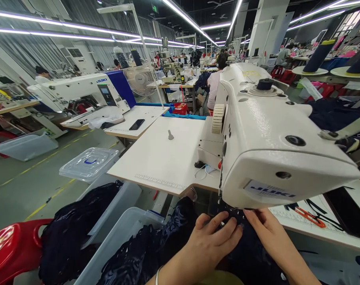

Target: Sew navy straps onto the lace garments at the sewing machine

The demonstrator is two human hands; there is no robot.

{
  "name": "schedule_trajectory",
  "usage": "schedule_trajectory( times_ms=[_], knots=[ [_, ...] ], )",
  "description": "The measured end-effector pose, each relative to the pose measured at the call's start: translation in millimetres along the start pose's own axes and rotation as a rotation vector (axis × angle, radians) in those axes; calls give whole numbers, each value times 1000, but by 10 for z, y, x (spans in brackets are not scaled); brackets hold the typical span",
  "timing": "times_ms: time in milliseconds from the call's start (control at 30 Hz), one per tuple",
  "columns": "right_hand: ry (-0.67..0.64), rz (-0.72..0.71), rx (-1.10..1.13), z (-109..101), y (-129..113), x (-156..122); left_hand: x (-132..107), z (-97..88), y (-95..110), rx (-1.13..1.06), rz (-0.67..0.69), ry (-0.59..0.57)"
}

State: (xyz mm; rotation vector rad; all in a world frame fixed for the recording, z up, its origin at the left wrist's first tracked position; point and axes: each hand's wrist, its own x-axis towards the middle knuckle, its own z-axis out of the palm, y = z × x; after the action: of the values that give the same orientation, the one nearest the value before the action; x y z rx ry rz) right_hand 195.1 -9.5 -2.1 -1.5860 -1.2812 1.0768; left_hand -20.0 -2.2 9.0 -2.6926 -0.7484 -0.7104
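Note:
Dark navy fabric [242, 253] runs under the head of a white JUKI sewing machine [269, 130] and hangs down in front of me. My left hand [208, 241] is on the fabric just left of the needle area, fingers bent and gripping it. Close by on the right, my right hand [265, 225] pinches the same fabric beside the lower edge of the machine head, its fingertips partly hidden. The needle and presser foot are covered by the machine head and the cloth.
Translucent bins [108, 245] with navy garments stand at lower left, near a red stool [16, 249]. A phone [137, 124] lies on the neighbouring table. An orange-handled tool [310, 217] and a dark tablet-like slab [347, 211] lie at right. Several people work farther back.

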Motion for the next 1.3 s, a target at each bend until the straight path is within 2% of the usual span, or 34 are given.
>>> schedule_trajectory(
  times_ms=[133,267,400,467,533,767,933,1033,1167,1233,1300],
  knots=[
    [-68,-60,-137,-53,-26,-61,35,5,8,-63,-39,48],
    [-39,-186,-227,-61,-83,-123,118,-33,28,-292,-120,93],
    [-24,-305,-257,-39,-166,-201,212,-71,54,-549,-362,132],
    [-10,-357,-263,-35,-196,-238,249,-76,60,-597,-477,128],
    [-2,-406,-271,-39,-213,-268,273,-75,62,-598,-521,120],
    [19,-561,-311,-70,-227,-328,272,-83,107,-596,-443,161],
    [95,-722,-343,-44,-148,-341,285,-125,152,-533,-381,161],
    [92,-813,-354,-11,-79,-347,295,-148,162,-459,-296,121],
    [111,-930,-385,29,-38,-361,279,-152,169,-330,-160,10],
    [136,-928,-388,39,-42,-380,273,-154,172,-330,-166,9],
    [158,-863,-390,43,-47,-409,274,-157,176,-354,-249,78]
  ],
)
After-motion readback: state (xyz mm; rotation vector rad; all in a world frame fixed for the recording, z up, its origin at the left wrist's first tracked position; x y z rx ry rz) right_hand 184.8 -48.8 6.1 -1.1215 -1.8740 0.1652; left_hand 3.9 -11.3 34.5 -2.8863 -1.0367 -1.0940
